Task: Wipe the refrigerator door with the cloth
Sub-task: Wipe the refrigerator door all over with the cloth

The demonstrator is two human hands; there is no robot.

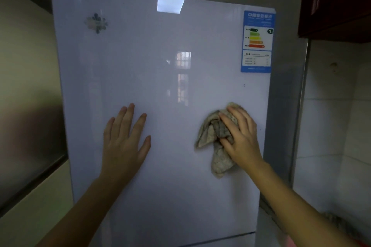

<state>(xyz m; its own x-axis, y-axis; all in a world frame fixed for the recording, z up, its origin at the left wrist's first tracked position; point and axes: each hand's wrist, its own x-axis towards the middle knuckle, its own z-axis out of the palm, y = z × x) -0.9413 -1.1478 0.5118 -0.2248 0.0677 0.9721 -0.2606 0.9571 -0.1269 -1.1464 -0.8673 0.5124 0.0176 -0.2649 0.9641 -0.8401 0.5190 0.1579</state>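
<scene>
Right hand [240,136] pressed the bunched cloth [215,142] to the door [160,86], low and right, fingers grasping it. Left hand [125,140] lay flat, fingers spread, empty. Wiping looked underway; upper door likely left.

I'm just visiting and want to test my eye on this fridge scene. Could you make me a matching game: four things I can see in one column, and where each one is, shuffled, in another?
Things:
1. left hand
2. cloth
3. energy label
4. snowflake sticker

Places:
A. upper right corner of the refrigerator door
B. pressed on the door under the right hand
C. upper left of the door
D. flat and bare on the door, fingers spread

Pairs: 1-D, 2-B, 3-A, 4-C
</scene>
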